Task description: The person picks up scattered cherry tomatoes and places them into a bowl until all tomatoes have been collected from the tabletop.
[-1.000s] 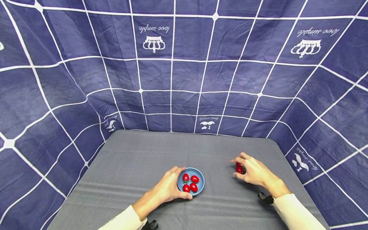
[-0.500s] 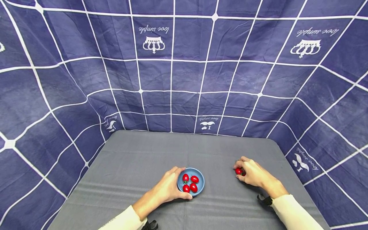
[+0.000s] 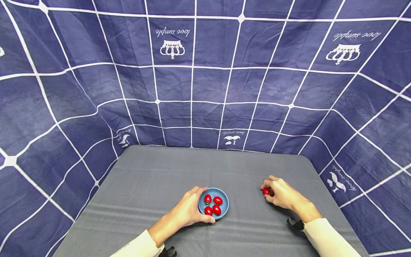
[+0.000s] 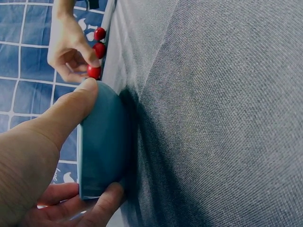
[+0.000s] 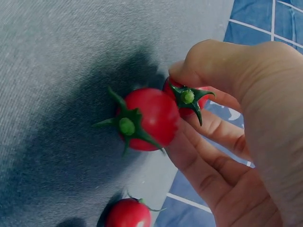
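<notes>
My left hand (image 3: 187,208) grips a small blue bowl (image 3: 225,200) by its sides, thumb at the near rim and fingers at the far side. Several red cherry tomatoes (image 3: 217,200) lie inside it. Over on the right, my right hand (image 3: 280,192) pinches a cherry tomato (image 5: 182,101) with a green calyx between thumb and fingers, low at the table. Another cherry tomato (image 5: 149,118) is close against it, nearer the wrist camera. A third cherry tomato (image 5: 128,215) sits at the lower edge of the right wrist view. In the head view the right hand mostly covers these.
A grey cloth covers the table (image 3: 160,171). Blue curtain (image 3: 208,85) with white grid lines surrounds its back and sides. Dark straps (image 3: 297,224) are worn at both wrists.
My right hand has lowered slightly toward the near side, and its spread fingers have closed on a cherry tomato. The left hand and bowl have stayed in place.
</notes>
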{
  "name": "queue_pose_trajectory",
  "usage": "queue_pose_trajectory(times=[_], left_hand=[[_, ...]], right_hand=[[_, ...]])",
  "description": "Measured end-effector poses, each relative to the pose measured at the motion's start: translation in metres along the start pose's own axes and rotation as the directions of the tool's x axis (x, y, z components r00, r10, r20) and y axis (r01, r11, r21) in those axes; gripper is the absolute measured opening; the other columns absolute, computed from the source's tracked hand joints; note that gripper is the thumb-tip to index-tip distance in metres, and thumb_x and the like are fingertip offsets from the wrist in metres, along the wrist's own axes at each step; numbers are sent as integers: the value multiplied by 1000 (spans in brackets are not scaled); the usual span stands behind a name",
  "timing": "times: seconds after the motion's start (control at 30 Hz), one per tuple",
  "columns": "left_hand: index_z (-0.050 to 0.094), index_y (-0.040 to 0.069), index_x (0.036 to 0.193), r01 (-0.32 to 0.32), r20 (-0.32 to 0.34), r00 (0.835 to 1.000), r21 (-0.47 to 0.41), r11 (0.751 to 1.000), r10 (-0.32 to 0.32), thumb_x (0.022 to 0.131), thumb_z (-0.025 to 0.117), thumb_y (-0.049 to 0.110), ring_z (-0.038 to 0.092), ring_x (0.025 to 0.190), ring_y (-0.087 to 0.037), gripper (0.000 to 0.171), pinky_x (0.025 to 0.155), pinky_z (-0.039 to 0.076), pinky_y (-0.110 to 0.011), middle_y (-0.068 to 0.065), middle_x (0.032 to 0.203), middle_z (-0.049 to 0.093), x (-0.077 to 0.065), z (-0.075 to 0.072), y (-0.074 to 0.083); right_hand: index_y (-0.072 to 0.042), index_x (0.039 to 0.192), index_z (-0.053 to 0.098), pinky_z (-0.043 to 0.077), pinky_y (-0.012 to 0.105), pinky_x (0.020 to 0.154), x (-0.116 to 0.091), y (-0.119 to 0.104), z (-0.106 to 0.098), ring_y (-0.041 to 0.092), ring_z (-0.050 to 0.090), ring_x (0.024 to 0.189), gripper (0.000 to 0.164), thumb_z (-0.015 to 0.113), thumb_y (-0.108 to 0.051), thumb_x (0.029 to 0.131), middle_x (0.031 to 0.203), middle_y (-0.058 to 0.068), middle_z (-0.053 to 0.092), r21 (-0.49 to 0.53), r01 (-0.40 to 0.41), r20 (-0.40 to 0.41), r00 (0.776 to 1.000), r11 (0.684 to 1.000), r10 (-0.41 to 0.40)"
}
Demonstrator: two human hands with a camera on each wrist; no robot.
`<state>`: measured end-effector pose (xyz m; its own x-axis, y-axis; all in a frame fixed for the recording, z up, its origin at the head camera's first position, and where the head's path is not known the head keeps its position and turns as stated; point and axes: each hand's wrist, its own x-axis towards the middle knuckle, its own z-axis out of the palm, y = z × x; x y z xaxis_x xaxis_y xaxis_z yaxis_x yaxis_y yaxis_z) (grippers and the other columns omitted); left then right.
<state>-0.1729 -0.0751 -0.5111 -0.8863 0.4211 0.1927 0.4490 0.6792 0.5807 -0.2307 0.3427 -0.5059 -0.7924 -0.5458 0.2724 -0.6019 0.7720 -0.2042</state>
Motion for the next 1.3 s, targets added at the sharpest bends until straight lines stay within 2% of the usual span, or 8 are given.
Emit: queue_pose_trajectory(times=[0.37, 0.67, 0.8, 0.97, 1.13, 1.3], left_hand=[[69, -4, 152, 6, 4, 1000, -1, 1000, -6, 66, 115, 47, 77, 117, -32, 110, 110, 66, -46, -11, 131, 76, 1, 2, -1], [69, -4, 152, 9, 2, 1000, -12, 1000, -9, 65, 115, 45, 77, 117, -33, 110, 110, 66, -45, -11, 131, 76, 1, 2, 0], [68, -4, 152, 16, 3, 1000, -15, 1000, -16, 66, 115, 45, 76, 117, -32, 110, 110, 66, -45, -11, 131, 76, 1, 0, 0], [69, -3, 152, 15, 0, 1000, -10, 1000, -15, 65, 116, 45, 76, 118, -32, 110, 111, 66, -45, -10, 132, 76, 1, 0, 0], [69, -4, 151, 9, -1, 1000, -14, 1000, -9, 65, 116, 44, 77, 117, -32, 110, 110, 66, -46, -11, 131, 76, 1, 1, 0], [69, -4, 151, 12, 1, 1000, -14, 1000, -12, 65, 116, 44, 76, 116, -32, 109, 109, 66, -45, -10, 130, 76, 0, 1, 1]], right_hand=[[-13, 107, 82, 57, 24, 69, 9, -12, -8, -7, 59, 79, 28, 92, -1, 83, 96, -8, 64, 38, 31, -18, 999, 999, -31], [-13, 107, 81, 61, 27, 73, 22, -34, -14, 2, 63, 81, 27, 91, 0, 85, 100, -6, 68, 38, 108, -43, 993, 993, -106], [-13, 108, 81, 60, 25, 73, 29, -44, -14, 0, 61, 80, 28, 90, 1, 86, 101, -5, 69, 42, 138, -48, 990, 990, -136], [-13, 111, 81, 58, 22, 72, 38, -57, -14, -2, 59, 78, 28, 89, 0, 88, 103, -5, 70, 60, 158, -39, 987, 986, -156], [-15, 115, 81, 60, 23, 77, 46, -72, -12, 5, 66, 82, 28, 89, -3, 90, 105, -6, 70, 57, 171, -21, 985, 984, -170], [-13, 117, 82, 61, 22, 77, 56, -86, -10, 5, 66, 82, 27, 89, -3, 92, 106, -3, 71, 69, 215, -21, 977, 974, -214]])
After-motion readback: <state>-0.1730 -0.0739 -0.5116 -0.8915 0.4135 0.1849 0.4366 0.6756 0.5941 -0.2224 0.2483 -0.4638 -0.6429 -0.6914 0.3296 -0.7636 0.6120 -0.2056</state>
